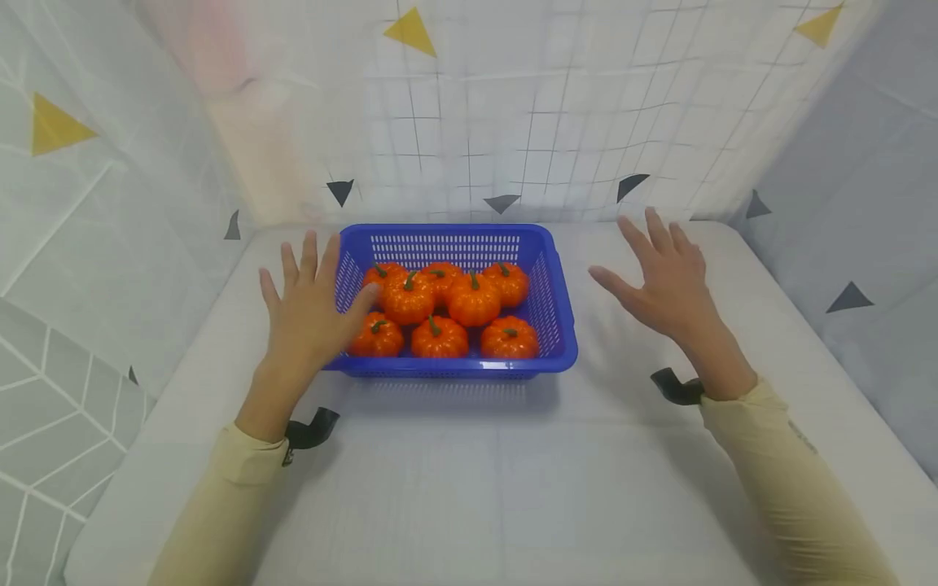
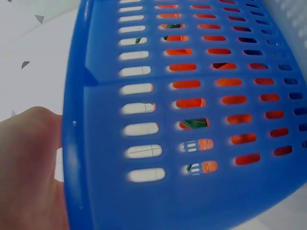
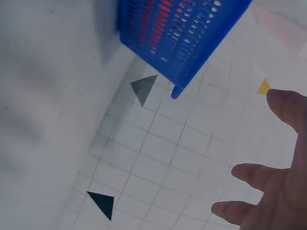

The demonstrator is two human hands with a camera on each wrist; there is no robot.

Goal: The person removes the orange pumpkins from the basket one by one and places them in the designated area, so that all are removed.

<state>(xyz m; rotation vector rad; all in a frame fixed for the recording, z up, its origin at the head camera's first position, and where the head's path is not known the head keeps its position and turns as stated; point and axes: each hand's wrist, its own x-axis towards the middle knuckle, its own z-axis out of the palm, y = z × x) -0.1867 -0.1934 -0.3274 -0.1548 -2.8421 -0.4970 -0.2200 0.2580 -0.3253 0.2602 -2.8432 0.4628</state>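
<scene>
A blue plastic basket [image 1: 564, 325] with slotted walls stands on the table, holding several small orange pumpkins [image 1: 440, 337] with green stems. At its left side my left hand [image 1: 304, 325] is spread, the thumb crossing over the basket's left edge in the head view; whether it touches cannot be told. In the left wrist view the basket wall [image 2: 110, 191] fills most of the picture, with part of the hand [image 2: 31, 172] beside the rim. My right hand [image 1: 670, 281] hovers right of the basket, apart from it, fingers straight and spread. The right wrist view shows its fingers [image 3: 256, 176] holding nothing.
A white cloth covers the table [image 1: 454, 488]. Behind it hangs a white sheet [image 1: 586, 98] with a grid pattern and yellow and black triangles. Grey-white sheets with web lines [image 1: 66, 423] close in the left side, and another sheet [image 1: 865, 228] stands on the right.
</scene>
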